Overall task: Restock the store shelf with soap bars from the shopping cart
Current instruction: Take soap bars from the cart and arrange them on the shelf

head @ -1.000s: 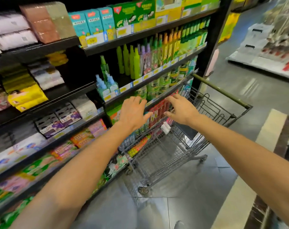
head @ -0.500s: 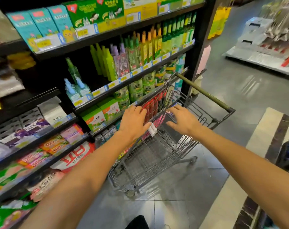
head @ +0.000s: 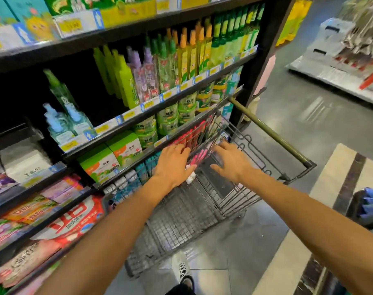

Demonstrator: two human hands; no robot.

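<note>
I stand over the shopping cart [head: 181, 218], a grey wire one parked right against the store shelf [head: 126, 128] on my left side, its olive handle bar [head: 270, 133] at the far end, away from me. Both my arms reach out over the basket.

My left hand [head: 172, 167] is palm down at the cart's far left rim, just beside the shelf edge. Its fingers [head: 178, 149] are fairly straight and a little spread, lying against the wire; a small white thing [head: 191, 177] shows just under the thumb, but I cannot tell what it is or whether I touch it. My right hand [head: 232, 162] hovers palm down over the folded child-seat flap [head: 215, 167], fingers apart and relaxed, gripping nothing.

The soap bars: I cannot make out any in the cart for certain. A row of red and pink packs [head: 192, 141] stands along the far left side of the basket, blurred, and I cannot say whether they are soap. The wire floor nearer to me shows bare mesh.

On the shelf beside the cart sit green boxes [head: 109, 160], round green tins [head: 166, 120], and tall green and yellow bottles [head: 190, 54] above. My shoe [head: 180, 267] is on the grey tile floor [head: 234, 262] at the cart's near end.
</note>
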